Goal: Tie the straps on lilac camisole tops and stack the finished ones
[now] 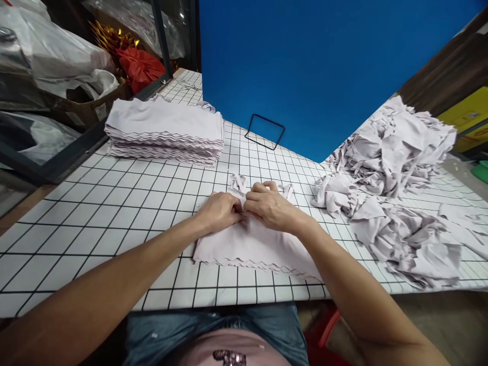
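A pale pinkish-grey fabric piece (251,249) with a wavy edge lies on the table in front of me, its wavy side toward me. My left hand (223,211) is closed on the cloth near its middle, fingertips curled and partly hidden. Close beside it, almost touching, my right hand (270,206) pinches the same cloth with bent fingers. Small crumpled ends of fabric (238,183) stick up just beyond the hands. Whether the piece is one layer or several is hard to make out under my hands.
A neat stack of matching fabric pieces (163,127) sits at the back left. Heaped fabric scraps (400,147) cover the right side. A large blue panel (305,66) stands at the back, with a black wire frame (266,131) before it. The table (125,203) has a black grid.
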`<action>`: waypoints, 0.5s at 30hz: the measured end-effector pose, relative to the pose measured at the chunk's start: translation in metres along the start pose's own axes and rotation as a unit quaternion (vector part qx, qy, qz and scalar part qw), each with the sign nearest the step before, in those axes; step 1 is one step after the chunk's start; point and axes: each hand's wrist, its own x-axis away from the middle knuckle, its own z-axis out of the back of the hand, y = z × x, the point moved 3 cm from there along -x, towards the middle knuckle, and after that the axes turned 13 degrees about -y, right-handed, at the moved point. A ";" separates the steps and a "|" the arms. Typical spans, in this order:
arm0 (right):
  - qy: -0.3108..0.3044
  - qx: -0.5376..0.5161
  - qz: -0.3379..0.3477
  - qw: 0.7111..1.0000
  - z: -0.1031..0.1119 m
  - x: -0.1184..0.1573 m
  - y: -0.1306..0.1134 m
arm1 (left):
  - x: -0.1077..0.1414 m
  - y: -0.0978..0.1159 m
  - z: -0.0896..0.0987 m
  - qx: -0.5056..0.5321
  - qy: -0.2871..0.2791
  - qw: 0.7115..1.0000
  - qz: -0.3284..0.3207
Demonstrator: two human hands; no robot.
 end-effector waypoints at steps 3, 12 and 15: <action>-0.022 0.004 0.012 1.000 0.006 -0.002 0.008 | 0.000 -0.002 0.000 0.021 -0.005 1.000 0.004; 0.173 -0.068 -0.104 0.977 0.024 -0.025 0.059 | 0.002 -0.003 0.001 0.032 0.001 0.999 0.005; 0.223 -0.123 -0.136 0.957 0.024 -0.046 0.076 | 0.001 -0.004 0.001 0.031 -0.004 0.999 0.006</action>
